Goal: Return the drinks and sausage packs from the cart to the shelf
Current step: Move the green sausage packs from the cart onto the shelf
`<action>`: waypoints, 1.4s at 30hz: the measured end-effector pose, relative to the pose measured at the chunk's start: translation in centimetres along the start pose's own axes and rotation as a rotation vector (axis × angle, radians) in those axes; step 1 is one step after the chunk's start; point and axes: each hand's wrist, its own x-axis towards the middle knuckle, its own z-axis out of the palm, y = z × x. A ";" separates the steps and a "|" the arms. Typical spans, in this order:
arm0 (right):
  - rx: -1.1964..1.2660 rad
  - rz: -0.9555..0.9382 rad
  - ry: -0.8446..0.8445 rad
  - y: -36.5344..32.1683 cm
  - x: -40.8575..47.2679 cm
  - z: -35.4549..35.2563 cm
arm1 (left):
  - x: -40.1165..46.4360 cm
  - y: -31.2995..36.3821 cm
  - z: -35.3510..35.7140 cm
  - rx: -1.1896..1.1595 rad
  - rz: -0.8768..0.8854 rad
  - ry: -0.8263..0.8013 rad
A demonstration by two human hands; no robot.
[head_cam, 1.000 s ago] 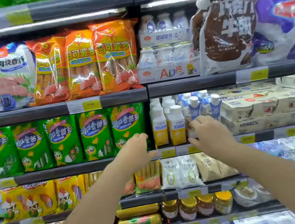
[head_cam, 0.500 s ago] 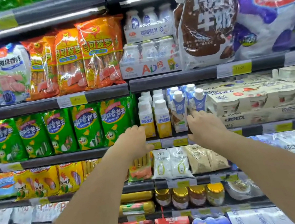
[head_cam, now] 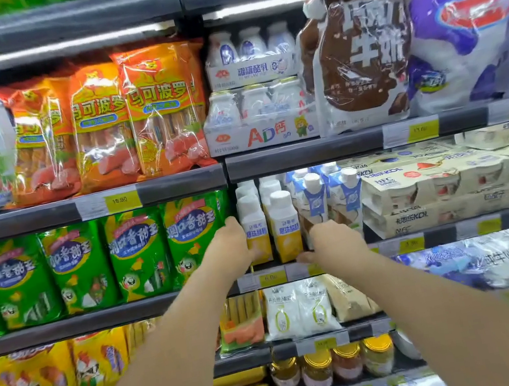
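Two yellow-and-white drink bottles (head_cam: 285,221) stand side by side at the front of the middle shelf (head_cam: 438,234), with blue-and-white drink cartons (head_cam: 314,198) to their right. My left hand (head_cam: 228,247) holds the left bottle (head_cam: 253,223), fingers up its left side and thumb across its front. My right hand (head_cam: 332,240) is at the foot of the front carton with its thumb stretched left along the shelf edge; its fingers are hidden. Green sausage packs (head_cam: 137,253) hang just left of my left hand, and orange sausage packs (head_cam: 161,107) fill the shelf above.
Multipacks of white bottles (head_cam: 258,111) and large milk bags (head_cam: 358,54) sit above the drinks. Cream yoghurt boxes (head_cam: 447,187) lie to the right of the cartons. Below are white pouches (head_cam: 299,310), yellow sausage packs (head_cam: 100,363) and jars (head_cam: 342,363). No cart is in view.
Both hands have moved forward onto the drinks; the left hand now wraps the left yellow bottle and the right hand reaches the carton's foot. The view has shifted closer.
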 end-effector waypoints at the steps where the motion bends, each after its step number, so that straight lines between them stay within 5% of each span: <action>1: 0.005 0.006 -0.013 -0.2 0.2 0.3 | 0.4 0.0 0.3 -0.049 -0.019 0.000; 10: 0.004 0.007 0.013 -1.3 1.8 1.9 | 2.6 0.5 1.6 -0.261 -0.109 -0.022; 32: 0.097 0.040 0.035 -1.2 3.0 3.0 | 3.2 0.0 2.1 -0.258 -0.109 -0.009; 42: 0.050 0.170 0.099 3.6 0.8 -0.1 | -0.1 -2.2 -0.4 0.021 0.032 0.056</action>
